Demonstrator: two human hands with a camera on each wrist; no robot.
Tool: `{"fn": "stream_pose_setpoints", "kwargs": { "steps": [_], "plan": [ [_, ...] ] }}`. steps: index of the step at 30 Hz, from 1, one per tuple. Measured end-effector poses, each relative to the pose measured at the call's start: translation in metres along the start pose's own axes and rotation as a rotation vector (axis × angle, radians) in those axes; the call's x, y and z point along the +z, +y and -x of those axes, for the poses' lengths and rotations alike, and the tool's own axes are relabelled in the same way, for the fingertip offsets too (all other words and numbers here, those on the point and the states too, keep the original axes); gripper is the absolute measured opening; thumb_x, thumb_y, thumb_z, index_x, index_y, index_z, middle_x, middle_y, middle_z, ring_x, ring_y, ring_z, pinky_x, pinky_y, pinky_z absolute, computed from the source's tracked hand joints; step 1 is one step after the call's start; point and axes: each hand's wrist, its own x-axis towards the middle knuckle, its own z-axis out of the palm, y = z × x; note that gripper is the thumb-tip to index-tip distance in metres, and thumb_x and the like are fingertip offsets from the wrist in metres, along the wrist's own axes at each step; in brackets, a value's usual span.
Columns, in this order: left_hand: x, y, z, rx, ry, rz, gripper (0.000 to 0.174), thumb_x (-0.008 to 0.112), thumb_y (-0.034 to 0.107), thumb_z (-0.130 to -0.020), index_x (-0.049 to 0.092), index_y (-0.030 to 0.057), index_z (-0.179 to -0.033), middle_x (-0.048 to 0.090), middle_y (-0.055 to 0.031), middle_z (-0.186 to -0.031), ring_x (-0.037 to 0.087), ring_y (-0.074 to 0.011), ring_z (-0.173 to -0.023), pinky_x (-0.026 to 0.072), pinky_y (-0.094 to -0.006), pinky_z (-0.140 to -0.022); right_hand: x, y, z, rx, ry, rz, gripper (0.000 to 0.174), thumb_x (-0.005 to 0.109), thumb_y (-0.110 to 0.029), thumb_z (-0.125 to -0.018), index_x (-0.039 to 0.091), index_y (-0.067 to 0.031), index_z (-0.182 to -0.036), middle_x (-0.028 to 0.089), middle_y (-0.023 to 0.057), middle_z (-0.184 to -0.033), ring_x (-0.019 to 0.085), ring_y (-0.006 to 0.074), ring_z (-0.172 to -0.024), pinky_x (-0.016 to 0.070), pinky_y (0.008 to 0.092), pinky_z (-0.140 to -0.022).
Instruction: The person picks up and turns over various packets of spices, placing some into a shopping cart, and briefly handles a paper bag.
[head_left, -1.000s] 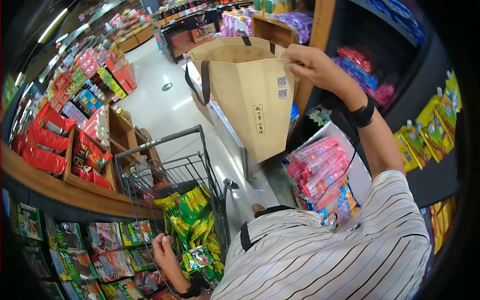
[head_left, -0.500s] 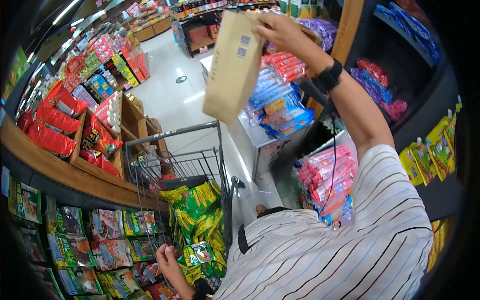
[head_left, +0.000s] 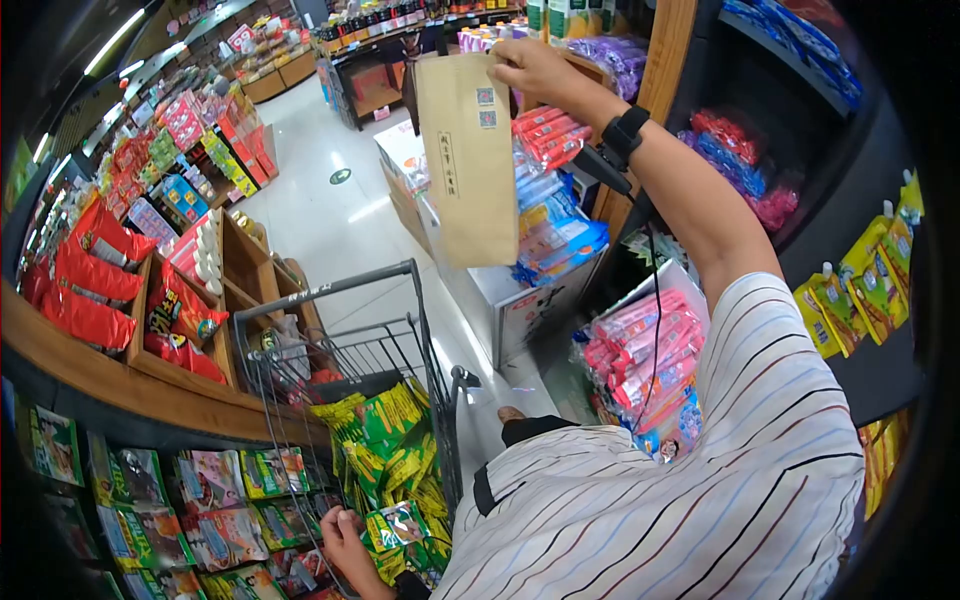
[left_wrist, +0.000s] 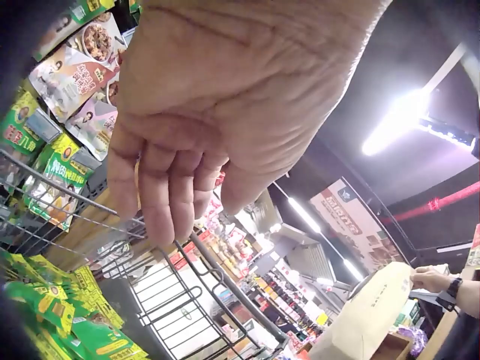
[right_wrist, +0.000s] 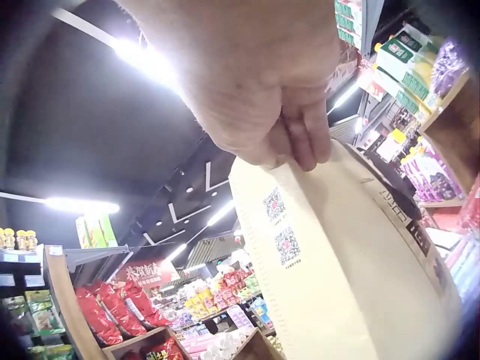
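My right hand pinches the upper edge of a tan shopping bag and holds it up in front of me. The bag hangs tall and narrow, with two QR codes and a column of dark characters on its sides. In the right wrist view, thumb and fingers close on the bag's top corner. Low on the left, my left hand hovers by the side of the shopping cart, its fingers loosely bent and holding nothing. Green and yellow snack packets fill the near part of the cart.
Hanging packets line the shelf at lower left, below red bags on a wooden ledge. Right of the cart stand a white chest stacked with packets and a box of pink packs. A tiled aisle runs ahead.
The bag's wide-open mouth has narrowed, and the bag swung up, then turned its lettered side toward me. My right hand has moved left and up with it. The left hand stays low by the cart.
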Motion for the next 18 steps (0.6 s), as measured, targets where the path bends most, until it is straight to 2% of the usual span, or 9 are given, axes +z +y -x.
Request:
{"fn": "stream_pose_setpoints", "kwargs": {
  "steps": [2,4,5,7,8,11,12,15,18],
  "plan": [
    [0.011,0.000,-0.005,-0.027,0.030,-0.027,0.024,0.055,0.017,-0.101,0.057,-0.0030,-0.112,0.065,-0.0097,-0.092,0.062,-0.0149,-0.082,0.0517,-0.0288,-0.073,0.006,0.013,-0.012,0.015,-0.004,0.028,0.025,0.060,-0.024,-0.089,0.062,0.0007,-0.091,0.063,0.0202,-0.080,0.062,0.0341,-0.073,0.0474,0.0418,-0.067],
    [0.011,0.000,-0.010,0.062,0.003,-0.215,0.031,0.056,0.026,-0.101,0.060,0.0006,-0.120,0.067,-0.0129,-0.103,0.063,-0.0210,-0.094,0.0510,-0.0335,-0.084,0.019,0.034,-0.029,0.022,0.000,0.020,0.025,0.058,-0.024,-0.088,0.062,0.0008,-0.089,0.064,0.0209,-0.080,0.062,0.0366,-0.075,0.0473,0.0436,-0.067],
    [0.013,0.002,-0.011,0.103,-0.009,-0.312,0.035,0.056,0.030,-0.102,0.062,0.0024,-0.123,0.068,-0.0145,-0.109,0.064,-0.0240,-0.100,0.0506,-0.0358,-0.089,0.029,0.049,-0.039,-0.002,0.035,0.022,0.026,0.058,-0.025,-0.089,0.062,0.0006,-0.091,0.063,0.0201,-0.079,0.062,0.0345,-0.072,0.0471,0.0422,-0.066],
    [0.025,0.006,-0.015,0.062,0.011,-0.255,0.036,0.057,0.029,-0.101,0.062,-0.0008,-0.120,0.068,-0.0141,-0.108,0.064,-0.0230,-0.094,0.0507,-0.0335,-0.083,0.049,0.080,-0.058,-0.045,0.110,0.027,0.027,0.059,-0.027,-0.091,0.062,0.0001,-0.094,0.061,0.0186,-0.077,0.060,0.0304,-0.067,0.0465,0.0396,-0.062],
    [0.030,0.010,-0.015,0.049,0.017,-0.254,0.036,0.057,0.029,-0.101,0.061,-0.0011,-0.120,0.068,-0.0141,-0.108,0.064,-0.0229,-0.094,0.0507,-0.0334,-0.082,0.056,0.091,-0.067,-0.021,0.103,0.022,0.029,0.058,-0.028,-0.092,0.064,-0.0009,-0.098,0.063,0.0194,-0.081,0.063,0.0318,-0.073,0.0484,0.0409,-0.066],
    [0.048,0.027,-0.020,0.058,0.021,-0.342,0.036,0.056,0.029,-0.102,0.061,-0.0020,-0.121,0.068,-0.0141,-0.108,0.064,-0.0244,-0.096,0.0495,-0.0343,-0.084,0.083,0.123,-0.089,0.040,0.146,-0.006,0.028,0.057,-0.027,-0.092,0.065,-0.0008,-0.098,0.064,0.0201,-0.082,0.064,0.0333,-0.076,0.0486,0.0424,-0.070],
    [0.051,0.029,-0.021,0.055,0.023,-0.377,0.037,0.055,0.029,-0.102,0.061,-0.0019,-0.121,0.068,-0.0142,-0.107,0.064,-0.0253,-0.096,0.0492,-0.0346,-0.084,0.098,0.135,-0.096,0.025,0.238,-0.066,0.028,0.057,-0.027,-0.091,0.063,0.0004,-0.094,0.064,0.0214,-0.084,0.064,0.0358,-0.080,0.0485,0.0442,-0.072],
    [0.058,0.033,-0.023,0.041,0.051,-0.515,0.038,0.053,0.032,-0.103,0.061,-0.0007,-0.121,0.067,-0.0159,-0.106,0.062,-0.0289,-0.094,0.0479,-0.0369,-0.085,0.132,0.171,-0.119,0.092,0.307,0.001,0.025,0.055,-0.023,-0.089,0.062,0.0009,-0.090,0.065,0.0216,-0.092,0.062,0.0414,-0.090,0.0490,0.0474,-0.080],
    [0.056,0.026,-0.023,0.017,0.063,-0.610,0.039,0.052,0.034,-0.103,0.061,0.0006,-0.120,0.066,-0.0173,-0.105,0.061,-0.0311,-0.092,0.0469,-0.0392,-0.085,0.173,0.210,-0.141,0.113,0.421,0.042,0.024,0.057,-0.023,-0.090,0.062,0.0003,-0.094,0.064,0.0226,-0.095,0.061,0.0420,-0.094,0.0482,0.0489,-0.082]
  ]
}}
